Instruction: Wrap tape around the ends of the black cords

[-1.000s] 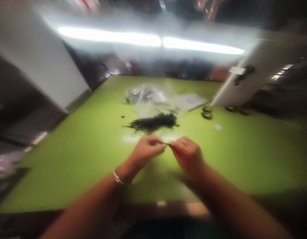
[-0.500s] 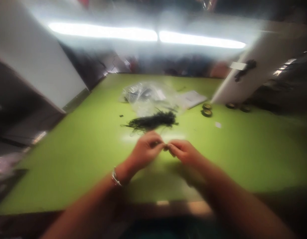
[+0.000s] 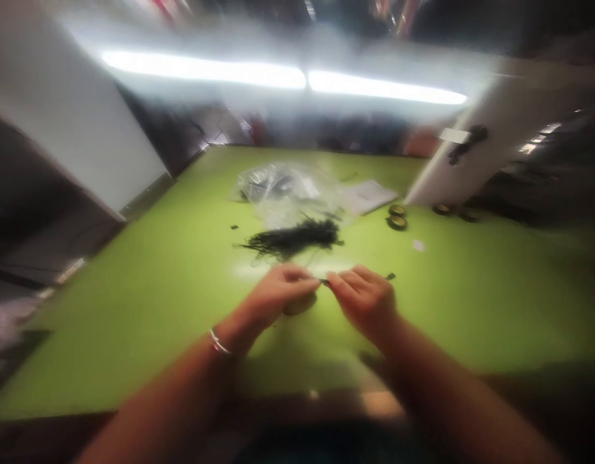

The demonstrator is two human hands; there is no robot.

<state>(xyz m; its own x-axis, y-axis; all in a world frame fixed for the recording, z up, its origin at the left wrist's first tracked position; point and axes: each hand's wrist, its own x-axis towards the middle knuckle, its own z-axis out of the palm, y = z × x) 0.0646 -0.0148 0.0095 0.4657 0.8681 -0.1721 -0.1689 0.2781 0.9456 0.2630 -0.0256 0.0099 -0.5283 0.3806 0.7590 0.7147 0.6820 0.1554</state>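
Note:
A thin dark wire runs between my two hands above the green tabletop. My left hand is closed, its thumb and fingers pinching one side of the wire. My right hand is closed on it too, fingers curled over. A small black end piece sticks out past the right knuckles; whether it belongs to the same wire I cannot tell. Just beyond the hands lies a tangled bundle of black wires. A silvery bracelet circles my left wrist.
Behind the bundle is a clear plastic bag with dark items inside. To its right are a white pad, rolls of black tape and a white scrap. White panels flank the green table.
My right hand has turned and curled over the wire, and more of the wire shows between the hands. A black end piece now shows at its right. The view has shifted slightly.

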